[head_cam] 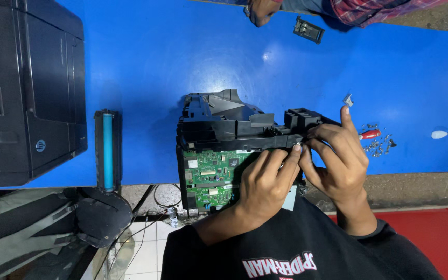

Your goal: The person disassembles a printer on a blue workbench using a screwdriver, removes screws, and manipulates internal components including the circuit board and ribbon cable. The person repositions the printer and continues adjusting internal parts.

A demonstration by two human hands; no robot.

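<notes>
Blue tabletop (156,52) holds your stripped black plastic printer chassis (229,122), green circuit board (211,173) already bared. Your left hand (265,181) and right hand (340,161) pinch its front edge; loose screws (377,145) lie aside, frame not yet apart.

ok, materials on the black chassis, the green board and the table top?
Black chassis: looks like moulded plastic, matte, with ribs and clips. Green board: likely a fibreglass circuit board, glossy green, carrying chips and connectors. Table top: smooth blue sheet, probably laminate or painted, judging by the soft glare. Both hands, left and right, pinch at the chassis edge.
</notes>
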